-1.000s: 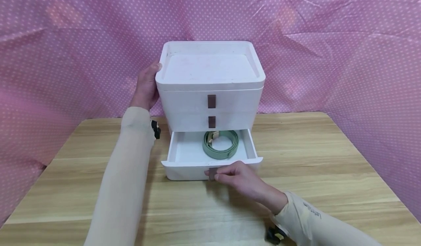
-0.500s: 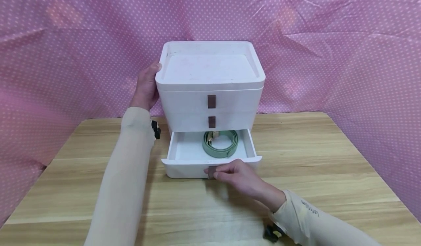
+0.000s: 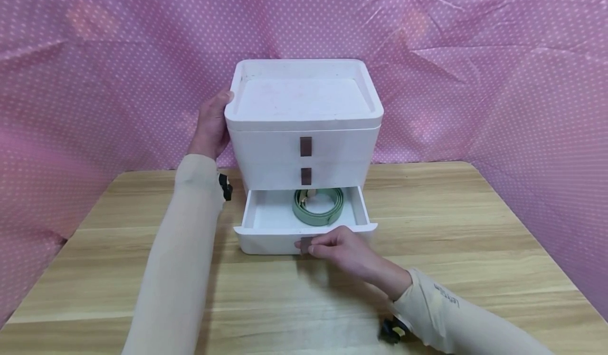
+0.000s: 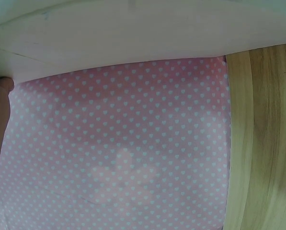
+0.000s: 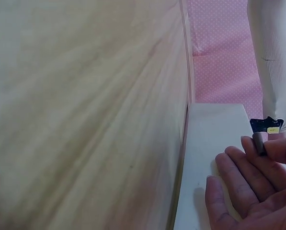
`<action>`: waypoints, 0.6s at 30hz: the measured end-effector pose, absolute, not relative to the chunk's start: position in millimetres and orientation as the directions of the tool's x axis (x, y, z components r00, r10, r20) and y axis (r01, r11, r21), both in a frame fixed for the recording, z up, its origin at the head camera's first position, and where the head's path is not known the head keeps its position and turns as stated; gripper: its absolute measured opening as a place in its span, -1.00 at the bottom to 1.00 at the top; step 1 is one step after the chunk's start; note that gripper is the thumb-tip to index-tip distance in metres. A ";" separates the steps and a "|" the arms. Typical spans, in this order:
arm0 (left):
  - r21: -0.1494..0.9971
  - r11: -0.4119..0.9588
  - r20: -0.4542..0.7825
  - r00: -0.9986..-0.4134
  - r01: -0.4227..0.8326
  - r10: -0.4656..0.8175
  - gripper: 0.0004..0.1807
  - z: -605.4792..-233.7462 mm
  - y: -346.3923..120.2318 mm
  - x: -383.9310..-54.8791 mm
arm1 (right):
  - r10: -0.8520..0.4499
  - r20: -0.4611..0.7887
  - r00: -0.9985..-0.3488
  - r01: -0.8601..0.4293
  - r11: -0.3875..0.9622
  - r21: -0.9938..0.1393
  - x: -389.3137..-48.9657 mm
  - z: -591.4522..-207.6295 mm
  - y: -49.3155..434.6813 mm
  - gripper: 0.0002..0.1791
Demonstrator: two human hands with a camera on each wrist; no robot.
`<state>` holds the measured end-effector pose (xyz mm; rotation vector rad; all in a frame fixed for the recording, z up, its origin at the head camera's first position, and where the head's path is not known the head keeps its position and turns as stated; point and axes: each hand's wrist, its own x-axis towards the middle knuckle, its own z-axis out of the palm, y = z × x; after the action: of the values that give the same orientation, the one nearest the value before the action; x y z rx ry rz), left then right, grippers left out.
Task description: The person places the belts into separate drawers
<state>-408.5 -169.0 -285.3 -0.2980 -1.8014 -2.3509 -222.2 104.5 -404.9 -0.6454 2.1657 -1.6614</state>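
My right hand [image 3: 349, 252] pinches the brown pull tab [image 3: 306, 245] of the bottom drawer [image 3: 271, 241] between thumb and finger; the right wrist view shows the pull tab [image 5: 259, 143] with the other fingers extended below it. The drawer stands partly out of a white drawer cabinet [image 3: 304, 99]. A coiled green belt [image 3: 318, 218] with a gold-toned buckle lies inside, its back edge beneath the cabinet front. At the cabinet's left side my left hand [image 3: 211, 125] holds the upper edge, thumb on the rim; its other fingers are mostly hidden.
The cabinet stands near the back of a wooden table [image 3: 427, 239]. Pink dotted cloth [image 3: 451, 80] hangs behind and at both sides. Two more brown tabs [image 3: 306, 146] mark the closed upper drawers.
The bottom drawer has slid a little farther into the cabinet, carrying the belt with it. My right hand has moved forward with the tab. The left hand has stayed still.
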 end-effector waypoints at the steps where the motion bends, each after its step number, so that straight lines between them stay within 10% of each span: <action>1: 0.932 -0.265 0.252 -0.968 0.246 -0.010 -0.53 -285.0 -169.1 -408.4 | -0.542 0.010 -0.840 -0.149 0.214 -0.965 -222.5 -404.2 104.5 -0.78; 18: 0.929 -0.276 0.254 -0.967 0.246 -0.004 -0.52 -285.8 -169.6 -408.6 | -0.501 -0.007 -0.866 -0.142 0.259 -0.956 -227.5 -401.8 106.0 -0.80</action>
<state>-408.6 -169.6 -285.8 -0.3026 -1.7852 -2.3713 -227.5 106.0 -401.8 -0.5914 2.2259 -1.6393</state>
